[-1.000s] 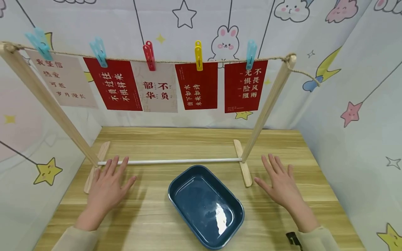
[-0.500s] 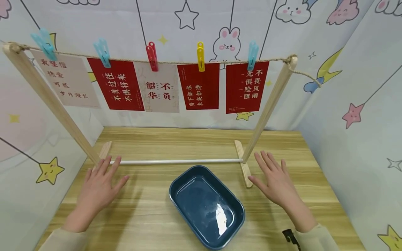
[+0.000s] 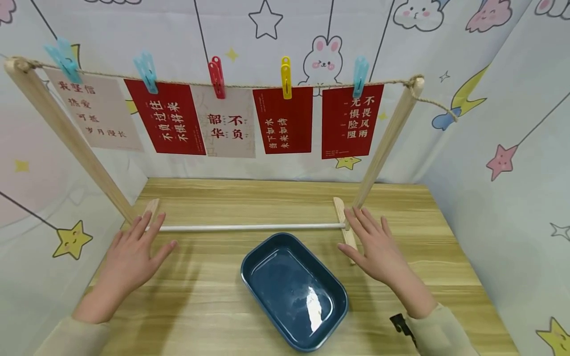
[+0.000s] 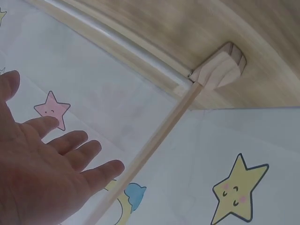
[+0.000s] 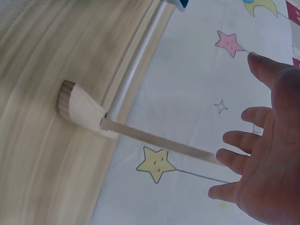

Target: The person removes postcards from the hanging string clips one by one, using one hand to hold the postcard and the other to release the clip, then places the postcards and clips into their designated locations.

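Observation:
My left hand [image 3: 131, 259] hovers with spread, fairly straight fingers near the foot of the rack's left wooden post [image 3: 84, 153]. On the other side my right hand [image 3: 378, 247], also with fingers apart, is near the base of the right post [image 3: 387, 148]; its fingers overlap that post's foot in the head view. Neither hand holds anything. Between the posts runs a twine [image 3: 187, 83], from which cards hang by clothespins: a red clothespin [image 3: 216, 77], a yellow clothespin [image 3: 286, 78] and several blue ones. One red card [image 3: 285, 121] hangs under the yellow clothespin.
A dark blue rectangular dish [image 3: 294, 291] sits on the wooden table [image 3: 200, 306], in front of the rack. A white rod [image 3: 245, 228] joins the rack's feet low down. Patterned curtains [image 3: 503, 99] close in the back and sides. A black strap [image 3: 402, 325] shows by the right sleeve.
The left hand has shifted left and slightly up. My right hand has moved left and up toward the right post. The rack, cards and dish keep their places.

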A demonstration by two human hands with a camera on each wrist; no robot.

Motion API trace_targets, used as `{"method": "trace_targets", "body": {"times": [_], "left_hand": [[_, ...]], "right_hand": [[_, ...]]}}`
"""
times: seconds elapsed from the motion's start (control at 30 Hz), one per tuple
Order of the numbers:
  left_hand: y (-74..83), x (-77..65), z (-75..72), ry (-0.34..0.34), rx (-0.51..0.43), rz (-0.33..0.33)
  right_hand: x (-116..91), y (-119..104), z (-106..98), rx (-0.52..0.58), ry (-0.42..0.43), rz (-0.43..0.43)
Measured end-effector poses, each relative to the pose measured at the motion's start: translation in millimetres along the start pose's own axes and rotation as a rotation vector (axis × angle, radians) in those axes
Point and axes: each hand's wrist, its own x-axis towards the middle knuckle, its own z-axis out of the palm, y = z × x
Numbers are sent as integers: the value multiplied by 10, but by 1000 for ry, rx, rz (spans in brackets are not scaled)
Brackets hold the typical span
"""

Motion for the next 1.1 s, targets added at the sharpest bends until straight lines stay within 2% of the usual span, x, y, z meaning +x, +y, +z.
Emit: {"method": "trace_targets", "body": {"times": [0.33,0.63,0.9,1.1], "left_hand": [[-14,57,-166,12,22,19],[14,140,-308,29,24,44],[12,191,-393,16,34,36],[4,213,-494,23,7,28]], "right_hand": [[207,-200,-18,-7,-21,-70],[310,-290,-6,-8,-31,-96],[397,-368,-40,1,-3,-130],[472,-409,-58,32,-1,-149]]}}
